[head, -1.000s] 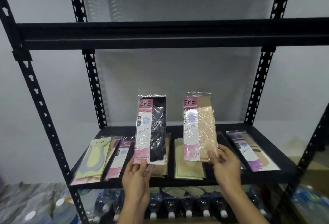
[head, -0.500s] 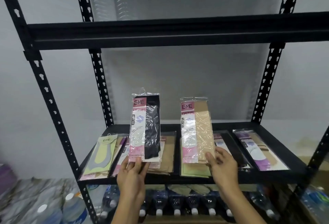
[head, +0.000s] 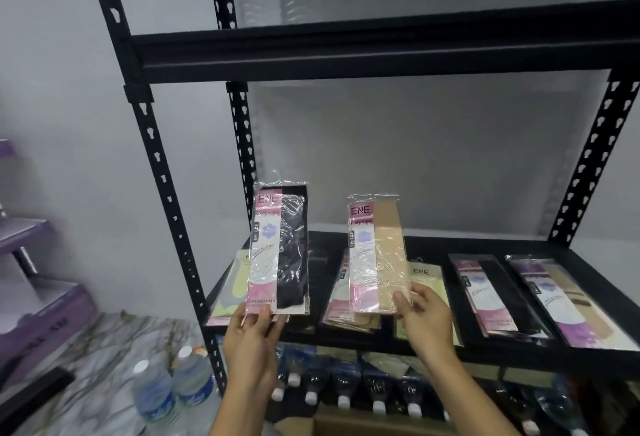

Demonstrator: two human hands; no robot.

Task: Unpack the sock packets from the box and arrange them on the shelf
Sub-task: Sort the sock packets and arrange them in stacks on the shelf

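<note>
My left hand [head: 251, 338] pinches the bottom edge of a black sock packet [head: 280, 248] with a pink ENE label, held upright in front of the black shelf [head: 381, 344]. A beige sock packet [head: 377, 255] with the same label stands upright in my right hand [head: 424, 321], gripped at its lower right corner. Both packets hover above the shelf's front half. Flat on the shelf lie several more packets: a yellow one [head: 230, 286] at the left, a beige stack [head: 346, 311] in the middle, a black one [head: 491, 297] and a purple-labelled one [head: 568, 300] at the right.
A cardboard box edge [head: 363, 425] shows at the bottom centre. Dark bottles [head: 343, 387] line the level below the shelf. Two water bottles [head: 173, 383] stand on the marble floor at the left. A purple rack [head: 31, 297] is at the far left. An upper shelf beam [head: 346, 51] crosses overhead.
The view has swung left, so the shelf and both held packets sit further right in frame. Both hands keep the same grip and the packets stay upright above the shelf.
</note>
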